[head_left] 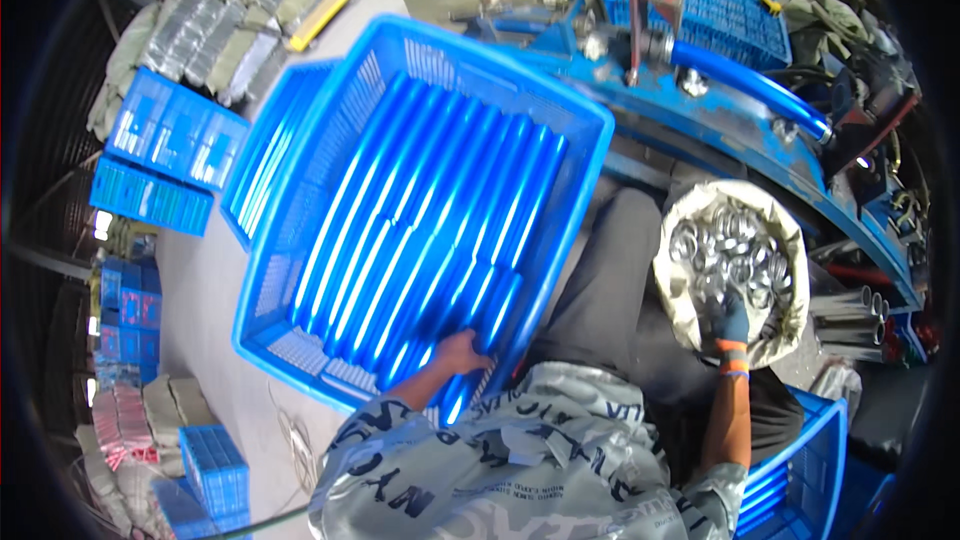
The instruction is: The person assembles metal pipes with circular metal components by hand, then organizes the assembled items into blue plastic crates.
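Note:
My left hand (462, 352), bare, is closed round a shiny blue tube (497, 312) at the near right corner of a blue plastic crate (262, 270). Rows of similar blue tubes (415, 200) lie side by side in that crate. To the right, my right hand (730, 322) wears a dark glove with an orange cuff and reaches into an open pale woven sack (795, 310). Many small shiny metal rings (738, 245) fill the sack. The gloved fingers are blurred among the rings, so their grip is unclear.
A blue metal machine (770, 130) with a blue tube mounted on it stands beyond the sack. Another blue crate (835, 440) holding tubes is at the lower right. Stacked blue crates (175, 130) and wrapped bundles (205, 35) stand at left. Bare metal tubes (845, 325) lie right of the sack.

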Action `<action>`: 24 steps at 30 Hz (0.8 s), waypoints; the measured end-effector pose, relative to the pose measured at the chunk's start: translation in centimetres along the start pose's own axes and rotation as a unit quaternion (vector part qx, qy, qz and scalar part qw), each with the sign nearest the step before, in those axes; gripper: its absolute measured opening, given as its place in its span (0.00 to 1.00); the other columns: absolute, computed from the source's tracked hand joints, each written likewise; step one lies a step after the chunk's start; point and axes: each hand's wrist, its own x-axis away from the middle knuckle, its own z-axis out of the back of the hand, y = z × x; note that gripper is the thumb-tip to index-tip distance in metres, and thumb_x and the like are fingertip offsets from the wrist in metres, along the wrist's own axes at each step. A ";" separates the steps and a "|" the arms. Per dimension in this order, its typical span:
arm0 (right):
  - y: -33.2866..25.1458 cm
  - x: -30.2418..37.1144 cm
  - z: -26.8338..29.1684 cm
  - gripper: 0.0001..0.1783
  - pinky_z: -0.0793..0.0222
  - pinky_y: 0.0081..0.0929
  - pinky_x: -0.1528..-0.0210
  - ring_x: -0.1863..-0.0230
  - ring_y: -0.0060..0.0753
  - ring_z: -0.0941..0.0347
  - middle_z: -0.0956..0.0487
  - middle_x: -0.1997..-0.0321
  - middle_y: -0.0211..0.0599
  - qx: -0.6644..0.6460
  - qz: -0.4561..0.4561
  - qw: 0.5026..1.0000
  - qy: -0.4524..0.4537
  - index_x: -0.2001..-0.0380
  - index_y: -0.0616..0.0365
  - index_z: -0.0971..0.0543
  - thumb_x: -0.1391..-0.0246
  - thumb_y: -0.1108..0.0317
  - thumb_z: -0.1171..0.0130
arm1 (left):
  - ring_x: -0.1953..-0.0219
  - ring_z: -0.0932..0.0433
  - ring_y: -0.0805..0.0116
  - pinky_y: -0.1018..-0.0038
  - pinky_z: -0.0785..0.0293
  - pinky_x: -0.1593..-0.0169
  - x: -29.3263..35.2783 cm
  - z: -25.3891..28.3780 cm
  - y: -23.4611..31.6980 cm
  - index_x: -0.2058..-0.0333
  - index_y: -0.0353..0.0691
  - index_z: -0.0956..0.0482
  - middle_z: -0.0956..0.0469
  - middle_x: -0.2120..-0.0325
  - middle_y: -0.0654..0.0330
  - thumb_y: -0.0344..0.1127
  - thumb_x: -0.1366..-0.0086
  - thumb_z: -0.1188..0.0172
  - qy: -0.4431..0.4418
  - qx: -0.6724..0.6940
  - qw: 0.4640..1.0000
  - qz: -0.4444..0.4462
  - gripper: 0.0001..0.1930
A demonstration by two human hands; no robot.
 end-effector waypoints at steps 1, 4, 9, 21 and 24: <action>-1.5 0.4 -0.6 0.27 0.21 0.37 0.40 0.48 0.41 0.14 0.10 0.46 0.46 -0.005 -0.045 0.999 -0.020 0.40 0.64 0.15 0.36 0.58 0.23 | 0.43 0.12 0.42 0.55 0.17 0.39 0.6 -0.5 -1.7 0.39 0.29 0.18 0.12 0.45 0.39 0.61 0.46 0.17 -0.005 0.064 0.998 -0.013 0.46; -5.3 -0.7 -1.2 0.25 0.19 0.37 0.41 0.45 0.39 0.12 0.10 0.47 0.47 0.054 -0.060 0.994 -0.068 0.40 0.57 0.13 0.37 0.60 0.22 | 0.36 0.16 0.46 0.56 0.21 0.33 -0.8 1.1 -5.1 0.32 0.26 0.23 0.16 0.38 0.38 0.52 0.43 0.17 -0.020 0.250 0.962 -0.106 0.48; 1.5 1.8 6.1 0.32 0.19 0.40 0.33 0.36 0.46 0.16 0.15 0.35 0.54 -0.214 -0.112 0.967 0.085 0.27 0.70 0.25 0.30 0.72 0.30 | 0.27 0.23 0.45 0.56 0.28 0.24 -3.2 8.0 16.1 0.26 0.25 0.29 0.21 0.31 0.39 0.55 0.43 0.15 0.033 0.273 0.930 -0.244 0.55; -29.1 3.0 16.0 0.40 0.18 0.47 0.29 0.30 0.41 0.19 0.19 0.26 0.41 -0.660 -0.060 0.747 -0.047 0.27 0.55 0.23 0.39 0.57 0.19 | 0.50 0.10 0.42 0.54 0.15 0.45 13.9 20.1 39.7 0.40 0.42 0.16 0.10 0.52 0.49 0.34 0.46 0.25 0.150 -0.082 0.827 -0.536 0.32; -29.7 2.9 16.2 0.41 0.22 0.40 0.26 0.29 0.39 0.19 0.19 0.25 0.44 -0.606 -0.034 0.794 -0.027 0.27 0.58 0.23 0.43 0.67 0.18 | 0.52 0.11 0.42 0.53 0.15 0.47 14.4 20.4 39.8 0.41 0.42 0.15 0.11 0.55 0.50 0.33 0.47 0.26 0.146 -0.099 0.821 -0.544 0.31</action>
